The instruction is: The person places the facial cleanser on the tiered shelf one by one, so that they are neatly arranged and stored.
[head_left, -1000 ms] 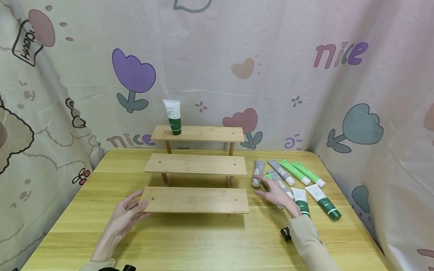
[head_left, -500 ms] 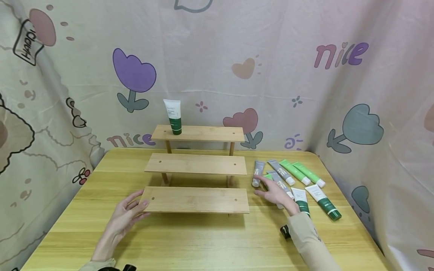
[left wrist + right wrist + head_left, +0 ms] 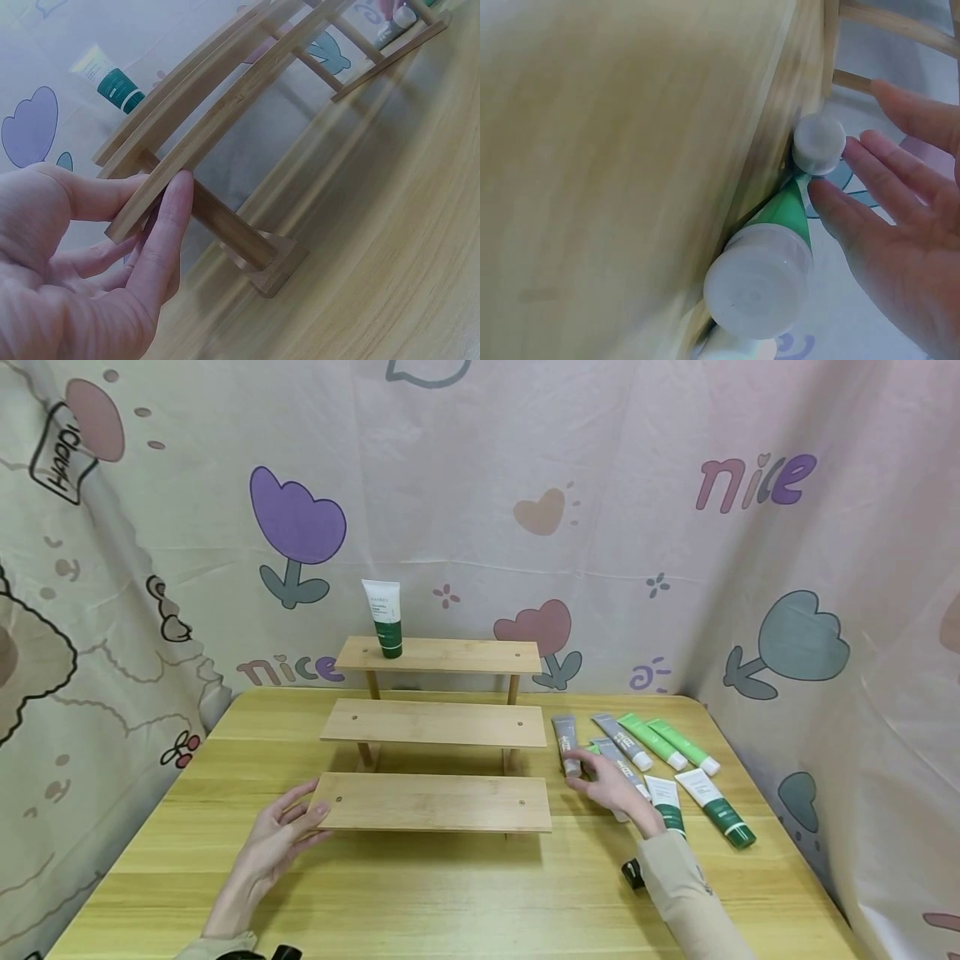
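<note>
A three-tier wooden display stand (image 3: 435,802) stands on the table. My left hand (image 3: 270,843) pinches the left end of its lowest board, thumb on top and a finger underneath, as the left wrist view shows. On the top board, a white and dark green squeeze tube (image 3: 386,618) stands on its cap. To the right of the stand, my right hand (image 3: 611,785) is at the cap end of a grey squeeze tube (image 3: 566,739) lying on the table. In the right wrist view its fingers are extended at a white cap (image 3: 819,142), touching it without curling round it.
Beside the right hand lie more grey tubes (image 3: 622,741), green tubes (image 3: 652,742) and white-and-green tubes (image 3: 716,807), close together. One green tube is mostly hidden by the hand. A patterned curtain (image 3: 615,427) hangs behind and beside the table (image 3: 390,902).
The grey tube nearest the stand has shifted slightly left and turned, its cap now at the right fingertips. The left hand and the stand have kept their place.
</note>
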Demonstrator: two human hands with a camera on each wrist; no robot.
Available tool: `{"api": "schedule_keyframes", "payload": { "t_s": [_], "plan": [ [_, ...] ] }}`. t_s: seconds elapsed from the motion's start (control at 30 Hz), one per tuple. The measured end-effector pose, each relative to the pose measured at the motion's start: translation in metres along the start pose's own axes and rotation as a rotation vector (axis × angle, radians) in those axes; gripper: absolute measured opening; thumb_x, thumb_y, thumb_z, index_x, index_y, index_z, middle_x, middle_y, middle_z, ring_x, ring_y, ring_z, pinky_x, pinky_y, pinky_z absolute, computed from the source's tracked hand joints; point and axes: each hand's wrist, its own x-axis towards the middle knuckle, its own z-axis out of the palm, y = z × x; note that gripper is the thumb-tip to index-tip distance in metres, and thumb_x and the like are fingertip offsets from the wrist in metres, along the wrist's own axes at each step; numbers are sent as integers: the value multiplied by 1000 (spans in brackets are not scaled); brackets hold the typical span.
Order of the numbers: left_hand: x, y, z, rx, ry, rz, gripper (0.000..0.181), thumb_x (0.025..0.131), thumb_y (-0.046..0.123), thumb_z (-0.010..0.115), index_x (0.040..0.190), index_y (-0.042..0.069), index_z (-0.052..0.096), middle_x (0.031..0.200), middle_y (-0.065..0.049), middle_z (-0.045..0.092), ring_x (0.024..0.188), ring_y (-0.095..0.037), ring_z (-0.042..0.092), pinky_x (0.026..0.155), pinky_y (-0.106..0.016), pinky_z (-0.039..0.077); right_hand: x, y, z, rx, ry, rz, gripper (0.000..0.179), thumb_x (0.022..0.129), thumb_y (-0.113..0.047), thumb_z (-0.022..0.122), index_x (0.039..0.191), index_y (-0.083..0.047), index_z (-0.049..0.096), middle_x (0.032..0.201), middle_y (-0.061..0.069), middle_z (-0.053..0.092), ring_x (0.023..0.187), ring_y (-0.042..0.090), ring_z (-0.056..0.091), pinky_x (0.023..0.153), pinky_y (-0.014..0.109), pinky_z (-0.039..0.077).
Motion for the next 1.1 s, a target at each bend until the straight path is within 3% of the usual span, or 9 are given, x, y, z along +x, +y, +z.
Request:
{"api": "schedule_keyframes", "payload": {
  "t_s": [0.57,0.77,1.1],
  "plan": [
    [-1,1,-1,-21,-15,5,76,103,11,57,160,0,8,161,-33,-7,101,1,59,91,-22,63,-12,-4,0,-13,113,29,29,90,-4,71,118,3,69,121,23,69,114,42,66,103,55,56],
    [-1,0,0,-16,-1,8,74,103,12,57,160,0,11,157,-28,3,102,-2,58,92,-23,63,-12,-7,2,-55,180,66,21,88,-4,75,108,-2,74,112,18,74,106,36,71,96,51,60],
    [-1,0,1,-13,4,6,74,103,11,58,160,0,11,153,-24,9,102,-3,59,92,-23,63,-2,-8,4,-89,262,55,14,78,5,75,89,-3,74,89,11,77,88,28,74,84,46,63]
  ]
}}
